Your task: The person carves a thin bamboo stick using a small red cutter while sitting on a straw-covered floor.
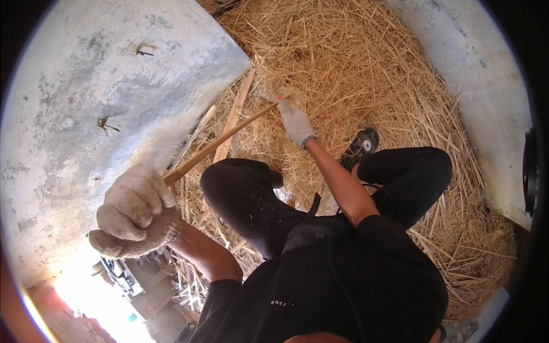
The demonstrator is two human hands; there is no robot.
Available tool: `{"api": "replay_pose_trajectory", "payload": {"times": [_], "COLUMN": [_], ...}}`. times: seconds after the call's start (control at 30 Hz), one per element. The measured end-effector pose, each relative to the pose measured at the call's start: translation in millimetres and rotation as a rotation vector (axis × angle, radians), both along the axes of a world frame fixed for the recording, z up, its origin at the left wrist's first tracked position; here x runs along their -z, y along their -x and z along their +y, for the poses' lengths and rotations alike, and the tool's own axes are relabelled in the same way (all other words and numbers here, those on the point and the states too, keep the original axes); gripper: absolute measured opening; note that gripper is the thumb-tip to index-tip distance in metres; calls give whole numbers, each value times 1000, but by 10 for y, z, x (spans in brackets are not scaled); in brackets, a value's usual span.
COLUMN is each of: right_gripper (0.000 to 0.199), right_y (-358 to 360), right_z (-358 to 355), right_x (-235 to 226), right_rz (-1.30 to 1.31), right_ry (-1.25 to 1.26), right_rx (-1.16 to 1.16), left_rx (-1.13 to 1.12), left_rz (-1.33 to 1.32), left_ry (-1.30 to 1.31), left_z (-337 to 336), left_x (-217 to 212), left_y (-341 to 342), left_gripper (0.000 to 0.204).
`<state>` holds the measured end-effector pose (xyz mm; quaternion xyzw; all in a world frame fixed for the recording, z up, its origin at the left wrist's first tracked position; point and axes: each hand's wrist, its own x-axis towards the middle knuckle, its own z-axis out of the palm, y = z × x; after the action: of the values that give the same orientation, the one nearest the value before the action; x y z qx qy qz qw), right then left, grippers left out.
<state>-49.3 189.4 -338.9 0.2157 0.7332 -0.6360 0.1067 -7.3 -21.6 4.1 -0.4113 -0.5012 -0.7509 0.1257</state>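
Note:
My left hand (136, 208), in a knitted work glove, is closed around the near end of a long wooden stick (220, 139). The stick slants up to the right, and its far end reaches the fingertips of my right hand (297, 123). That hand also wears a pale glove and is closed. A small red bit (279, 97) shows at its fingertips, beside the stick; the rest of what it grips is too small to tell.
Loose straw (343, 63) covers the floor around my legs. A flat wooden board (235, 114) lies on it, beyond the stick. Weathered walls stand to the left (114, 80) and right (486, 86); metal hooks (107, 124) jut from the left one. Assorted items (137, 280) lie at the lower left.

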Motion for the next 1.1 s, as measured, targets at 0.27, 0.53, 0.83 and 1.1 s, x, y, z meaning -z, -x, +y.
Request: {"api": "replay_pose_trajectory", "payload": {"times": [0.27,0.53,0.83,1.1], "right_gripper": [86,79,70,84], "right_y": [34,-28,11,-35], "right_z": [234,-84,401,206], "right_x": [398,-64,594,236], "right_rz": [-157,447,-535,-84], "right_ry": [-419,-400,983,-496], "right_rx": [-137,100,74,-172], "left_rx": [-7,-16,17,81], "left_rz": [-10,17,17,37], "left_ry": [5,28,-23,-14], "left_z": [30,9,46,111], "left_x": [1,21,40,12], "left_y": [-55,-57,-79,-44], "left_gripper": [60,59,58,59]}}
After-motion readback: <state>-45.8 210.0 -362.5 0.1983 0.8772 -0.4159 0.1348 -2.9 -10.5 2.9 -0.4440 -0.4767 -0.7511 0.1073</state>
